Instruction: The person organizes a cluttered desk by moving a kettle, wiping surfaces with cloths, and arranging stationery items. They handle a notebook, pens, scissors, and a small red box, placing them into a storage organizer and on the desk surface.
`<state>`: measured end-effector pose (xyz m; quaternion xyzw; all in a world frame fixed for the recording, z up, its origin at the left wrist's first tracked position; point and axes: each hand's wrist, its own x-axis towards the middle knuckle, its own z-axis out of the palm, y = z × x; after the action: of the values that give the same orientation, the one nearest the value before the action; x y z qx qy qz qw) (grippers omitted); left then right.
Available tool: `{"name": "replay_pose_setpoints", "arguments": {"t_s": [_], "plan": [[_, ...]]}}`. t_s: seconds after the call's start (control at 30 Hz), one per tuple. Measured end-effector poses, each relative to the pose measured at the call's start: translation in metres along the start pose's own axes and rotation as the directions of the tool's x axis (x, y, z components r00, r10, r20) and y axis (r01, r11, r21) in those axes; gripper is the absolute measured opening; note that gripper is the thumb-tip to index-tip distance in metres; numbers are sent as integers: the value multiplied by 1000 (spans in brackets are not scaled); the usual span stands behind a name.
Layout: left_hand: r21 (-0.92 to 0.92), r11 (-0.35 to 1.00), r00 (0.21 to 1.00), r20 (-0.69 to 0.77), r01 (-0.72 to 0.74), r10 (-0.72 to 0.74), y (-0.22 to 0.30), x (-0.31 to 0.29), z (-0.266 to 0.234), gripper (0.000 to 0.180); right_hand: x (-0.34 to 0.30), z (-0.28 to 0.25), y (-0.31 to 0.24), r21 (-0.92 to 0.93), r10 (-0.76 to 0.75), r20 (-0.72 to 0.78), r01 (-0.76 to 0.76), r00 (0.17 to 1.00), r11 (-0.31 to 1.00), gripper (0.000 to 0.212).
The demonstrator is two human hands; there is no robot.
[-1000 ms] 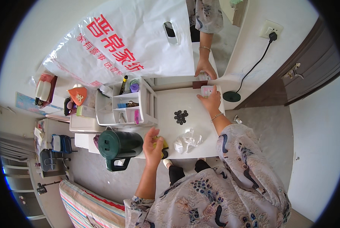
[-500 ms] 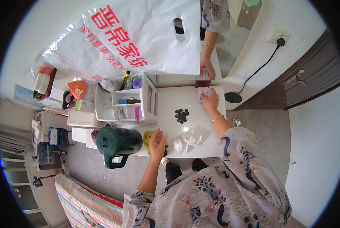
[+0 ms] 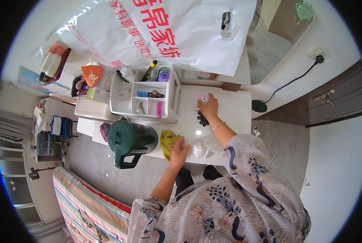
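My right hand reaches over the white tabletop with its fingers around a small, flat pink-and-white box. Just beneath that hand lies a cluster of small round black pieces, partly hidden by it. Closer to me, my left hand hovers by a crumpled yellow-green cloth; its fingers are loosely bent and somewhat apart, with nothing visible in them. Crumpled clear plastic and white tissue-like wrapping rests to the right of my left hand, near the table's front edge.
A dark green jug stands left of the cloth. Behind it is a white compartment organizer with pens, clips and small items. A large white plastic sheet covers much of the mirror. A black cord runs down the right wall.
My right hand has carried the small box leftward from the table's right end to just behind the black pieces. My left hand stays by the cloth, its fingers more bent. The whole view has shifted.
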<state>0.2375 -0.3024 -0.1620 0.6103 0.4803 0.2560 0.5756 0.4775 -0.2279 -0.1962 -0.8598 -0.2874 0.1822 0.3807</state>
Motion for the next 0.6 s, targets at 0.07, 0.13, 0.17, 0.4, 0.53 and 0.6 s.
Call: {"name": "replay_pose_setpoints", "arguments": {"t_s": [0.07, 0.13, 0.17, 0.4, 0.53, 0.6], "plan": [[43, 999, 1000, -24, 5, -4, -3, -5, -4, 47, -6, 9, -9, 17, -24, 21, 24, 999, 1000, 71], [53, 999, 999, -34, 5, -4, -8, -9, -6, 47, -15, 15, -19, -8, -24, 39, 25, 999, 1000, 72], [59, 998, 999, -37, 5, -3, -10, -10, -8, 47, -19, 17, -24, -20, -24, 47, 25, 999, 1000, 72], [81, 996, 999, -15, 33, -32, -18, -19, -6, 46, -29, 26, -31, -134, -110, 111, 125, 988, 983, 69], [170, 985, 1000, 31, -6, 1, -4, -21, 0, 45, -4, 16, 3, 12, -133, -28, 134, 991, 991, 47], [153, 987, 999, 28, -38, 34, -2, -20, 6, 45, 7, -8, 26, 128, -26, 41, 21, 999, 992, 38]]}}
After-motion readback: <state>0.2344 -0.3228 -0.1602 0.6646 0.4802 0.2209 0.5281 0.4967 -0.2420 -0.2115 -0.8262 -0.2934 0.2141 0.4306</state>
